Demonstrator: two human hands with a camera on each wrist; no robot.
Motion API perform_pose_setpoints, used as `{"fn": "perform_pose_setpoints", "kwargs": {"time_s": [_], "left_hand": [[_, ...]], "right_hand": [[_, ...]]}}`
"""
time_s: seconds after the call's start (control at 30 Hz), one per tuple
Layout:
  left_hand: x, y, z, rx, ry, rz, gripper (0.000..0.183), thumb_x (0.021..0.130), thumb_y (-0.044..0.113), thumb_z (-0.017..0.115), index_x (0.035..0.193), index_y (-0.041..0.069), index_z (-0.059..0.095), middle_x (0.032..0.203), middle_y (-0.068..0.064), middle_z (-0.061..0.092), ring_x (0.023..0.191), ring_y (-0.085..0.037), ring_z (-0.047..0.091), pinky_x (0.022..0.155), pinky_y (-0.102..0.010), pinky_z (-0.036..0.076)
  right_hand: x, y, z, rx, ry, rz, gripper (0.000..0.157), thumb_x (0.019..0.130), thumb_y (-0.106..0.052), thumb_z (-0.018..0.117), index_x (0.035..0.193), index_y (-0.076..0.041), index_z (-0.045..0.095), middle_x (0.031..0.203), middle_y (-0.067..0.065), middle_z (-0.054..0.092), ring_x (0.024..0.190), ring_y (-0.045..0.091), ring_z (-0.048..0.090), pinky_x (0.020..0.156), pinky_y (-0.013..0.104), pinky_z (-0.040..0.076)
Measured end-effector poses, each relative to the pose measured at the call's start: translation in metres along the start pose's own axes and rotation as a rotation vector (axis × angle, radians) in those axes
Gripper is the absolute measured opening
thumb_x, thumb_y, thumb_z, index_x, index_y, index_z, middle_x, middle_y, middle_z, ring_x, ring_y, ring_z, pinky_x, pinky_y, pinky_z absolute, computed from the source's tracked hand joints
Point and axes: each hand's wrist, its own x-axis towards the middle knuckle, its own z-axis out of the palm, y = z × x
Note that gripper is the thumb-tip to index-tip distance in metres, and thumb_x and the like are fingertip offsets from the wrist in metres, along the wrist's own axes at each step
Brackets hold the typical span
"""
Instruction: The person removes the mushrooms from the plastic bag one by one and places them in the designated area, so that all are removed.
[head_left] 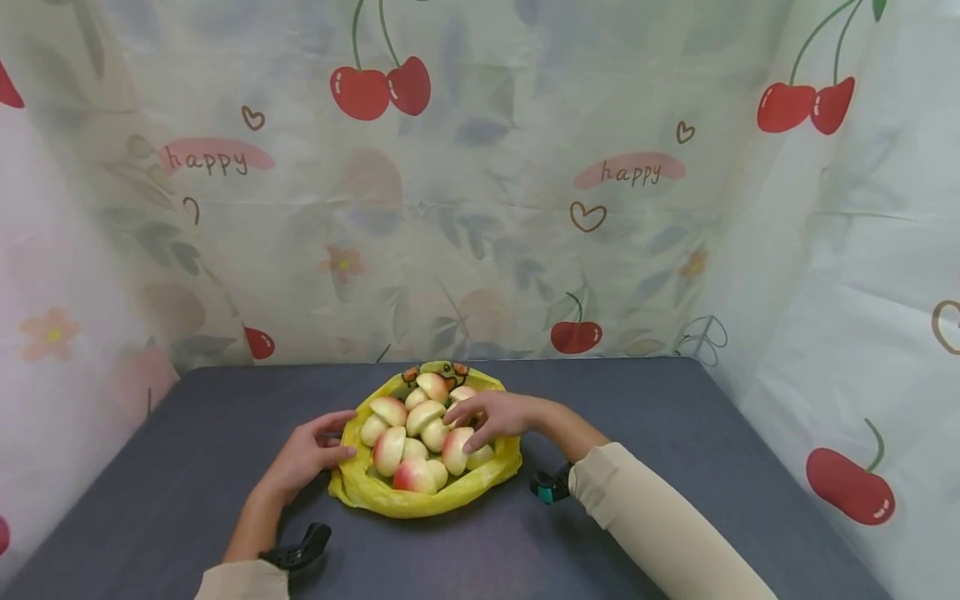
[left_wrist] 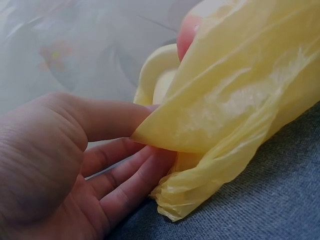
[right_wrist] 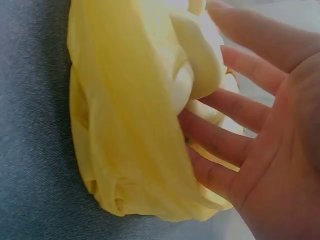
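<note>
A yellow plastic bag [head_left: 423, 505] lies spread on the table, its rim rolled open around a heap of mushroom-shaped pieces [head_left: 425, 417], cream with pink blushes. On the left, my left hand [head_left: 309, 450] pinches the bag's edge between thumb and fingers, seen close up in the left wrist view [left_wrist: 115, 150]. My right hand [head_left: 501, 417] reaches over the heap's right side with its fingers spread. In the right wrist view, those fingers [right_wrist: 220, 132] rest along the bag's edge beside a cream piece [right_wrist: 200, 55]; no piece is gripped.
At the bag's far rim sits a green and orange patterned thing [head_left: 437, 371], partly hidden by the pieces. The dark grey table [head_left: 637, 417] extends on both sides. A cherry-printed curtain [head_left: 480, 208] hangs behind it and along the sides, with a thin wire [head_left: 702, 337] at the back right corner.
</note>
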Motion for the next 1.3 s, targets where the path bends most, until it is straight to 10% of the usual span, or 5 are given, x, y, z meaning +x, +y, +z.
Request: {"fn": "perform_pose_setpoints", "kwargs": {"time_s": [0.67, 1.3], "left_hand": [[-0.004, 0.002, -0.002, 0.010, -0.055, 0.016, 0.067, 0.085, 0.011, 0.075, 0.143, 0.000, 0.044, 0.128, -0.023, 0.052, 0.096, -0.026, 0.060, 0.075, -0.035, 0.052], [-0.003, 0.002, -0.001, -0.003, -0.056, 0.005, 0.068, 0.085, 0.012, 0.076, 0.143, 0.001, 0.044, 0.127, -0.022, 0.053, 0.095, -0.026, 0.060, 0.075, -0.034, 0.053]], "right_hand": [[-0.010, 0.002, 0.015, -0.177, 0.071, -0.002, 0.065, 0.083, -0.007, 0.077, 0.141, -0.021, 0.052, 0.137, -0.002, 0.051, 0.097, 0.013, 0.056, 0.083, 0.027, 0.046], [-0.035, 0.010, 0.011, -0.060, 0.440, -0.090, 0.065, 0.083, -0.013, 0.078, 0.143, -0.014, 0.051, 0.139, 0.007, 0.051, 0.096, 0.020, 0.063, 0.077, 0.029, 0.052]]}}
